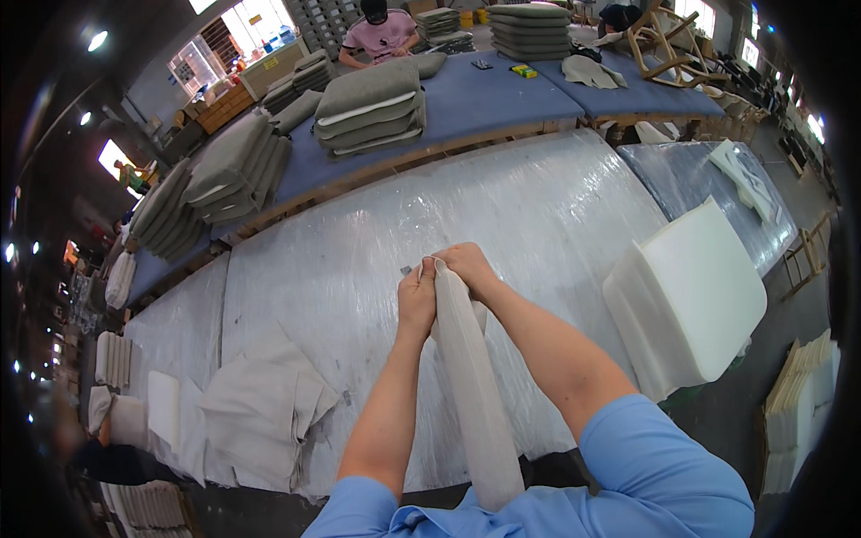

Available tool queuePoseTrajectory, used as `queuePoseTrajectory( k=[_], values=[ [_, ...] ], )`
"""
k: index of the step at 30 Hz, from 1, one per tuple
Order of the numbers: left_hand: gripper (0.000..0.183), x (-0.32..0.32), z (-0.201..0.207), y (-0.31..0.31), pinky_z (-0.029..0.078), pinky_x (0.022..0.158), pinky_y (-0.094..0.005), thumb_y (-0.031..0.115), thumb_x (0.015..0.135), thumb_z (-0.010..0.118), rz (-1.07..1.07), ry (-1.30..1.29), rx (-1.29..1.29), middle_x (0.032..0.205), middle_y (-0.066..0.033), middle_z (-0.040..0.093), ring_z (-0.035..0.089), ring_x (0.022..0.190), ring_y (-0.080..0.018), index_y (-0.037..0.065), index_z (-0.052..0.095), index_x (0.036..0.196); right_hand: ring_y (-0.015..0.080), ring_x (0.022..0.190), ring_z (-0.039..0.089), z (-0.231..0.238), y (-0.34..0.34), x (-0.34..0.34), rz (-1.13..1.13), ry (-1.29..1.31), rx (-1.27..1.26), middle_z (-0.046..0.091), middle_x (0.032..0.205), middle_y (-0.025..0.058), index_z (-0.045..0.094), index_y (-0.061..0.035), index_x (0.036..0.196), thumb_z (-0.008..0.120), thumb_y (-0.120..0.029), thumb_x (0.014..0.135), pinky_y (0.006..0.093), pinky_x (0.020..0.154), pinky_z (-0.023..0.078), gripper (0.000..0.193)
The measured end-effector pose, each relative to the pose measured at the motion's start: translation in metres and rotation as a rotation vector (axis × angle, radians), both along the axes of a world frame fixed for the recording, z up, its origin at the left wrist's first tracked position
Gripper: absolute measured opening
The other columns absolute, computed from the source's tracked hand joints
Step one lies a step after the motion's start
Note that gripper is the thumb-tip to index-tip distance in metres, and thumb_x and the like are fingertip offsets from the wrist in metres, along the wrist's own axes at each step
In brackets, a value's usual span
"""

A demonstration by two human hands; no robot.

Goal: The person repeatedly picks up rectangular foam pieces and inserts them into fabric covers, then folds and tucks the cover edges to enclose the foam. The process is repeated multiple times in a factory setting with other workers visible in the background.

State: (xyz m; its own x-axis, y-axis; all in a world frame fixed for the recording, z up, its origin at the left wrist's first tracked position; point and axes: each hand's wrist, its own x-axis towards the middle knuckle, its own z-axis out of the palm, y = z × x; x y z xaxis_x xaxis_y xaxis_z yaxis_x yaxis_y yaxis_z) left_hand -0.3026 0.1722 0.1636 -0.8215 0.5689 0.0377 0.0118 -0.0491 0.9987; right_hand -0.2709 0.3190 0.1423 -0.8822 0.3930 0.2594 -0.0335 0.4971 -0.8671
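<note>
Between my forearms a light grey cushion stands on its narrow edge, running from my shirt front out to both hands. My left hand is closed on the far end of its fabric cover, thumb uppermost. Beside it, my right hand grips the same end of the cover from the right, fingers bent over the cloth. What lies inside the cover is mostly hidden. To the left, a loose pile of light grey fabric pieces lies on the plastic-covered table.
White foam pads are stacked at the table's right end. Beyond, a blue-topped table bears piles of grey cushions and a wooden chair frame. A person in pink works behind it; another person's arm shows at far left.
</note>
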Motion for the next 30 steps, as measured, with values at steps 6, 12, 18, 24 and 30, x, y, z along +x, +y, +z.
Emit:
queuePoseTrajectory(
  k=[6, 12, 18, 24, 30],
  values=[
    [0.052, -0.018, -0.007, -0.014, 0.051, 0.071, -0.0316, 0.051, 0.108, 0.057, -0.014, -0.160, -0.130, 0.088, -0.0033, 0.066, 0.059, 0.078, -0.0138, 0.001, 0.071, 0.102, 0.0397, 0.078, 0.072, 0.020, -0.025, -0.015, -0.243, -0.299, -0.170, 0.073, 0.084, 0.0246, 0.076, -0.0017, 0.079, 0.061, -0.026, 0.083, 0.0466, 0.075, 0.057, 0.029],
    [0.050, -0.014, 0.004, 0.014, 0.052, 0.077, -0.0313, 0.048, 0.109, 0.056, 0.007, -0.326, -0.060, 0.092, -0.0032, 0.070, 0.062, 0.083, -0.0136, 0.001, 0.074, 0.103, 0.0400, 0.076, 0.072, 0.014, -0.001, -0.022, -0.319, -0.254, -0.030, 0.073, 0.080, 0.0236, 0.076, 0.0015, 0.079, 0.068, -0.030, 0.079, 0.0469, 0.074, 0.055, 0.033],
    [0.060, -0.022, 0.003, 0.004, 0.056, 0.080, -0.0353, 0.056, 0.108, 0.051, -0.038, -0.291, -0.164, 0.105, -0.0096, 0.072, 0.067, 0.090, -0.0189, -0.001, 0.070, 0.116, 0.0335, 0.085, 0.072, 0.057, -0.007, 0.004, -0.500, -0.112, -0.130, 0.074, 0.089, 0.0189, 0.076, -0.0021, 0.097, 0.067, -0.044, 0.095, 0.0432, 0.080, 0.054, 0.043],
    [0.065, -0.025, 0.002, -0.028, 0.056, 0.080, -0.0356, 0.060, 0.108, 0.049, -0.035, -0.387, -0.163, 0.106, -0.0117, 0.073, 0.069, 0.091, -0.0201, -0.001, 0.068, 0.118, 0.0167, 0.089, 0.067, 0.083, -0.081, 0.159, 0.071, 0.153, -0.277, 0.071, 0.094, 0.0074, 0.070, -0.0038, 0.098, 0.061, -0.028, 0.106, 0.0348, 0.090, 0.049, 0.027],
    [0.054, 0.000, 0.011, 0.011, 0.053, 0.074, -0.0326, 0.053, 0.109, 0.053, -0.059, -0.337, -0.034, 0.096, -0.0057, 0.070, 0.063, 0.081, -0.0150, 0.001, 0.071, 0.111, 0.0280, 0.086, 0.066, 0.110, -0.134, 0.238, 0.699, 0.474, 0.202, 0.069, 0.087, 0.0052, 0.068, -0.0100, 0.084, 0.062, -0.023, 0.093, 0.0480, 0.095, 0.050, 0.017]
  ],
)
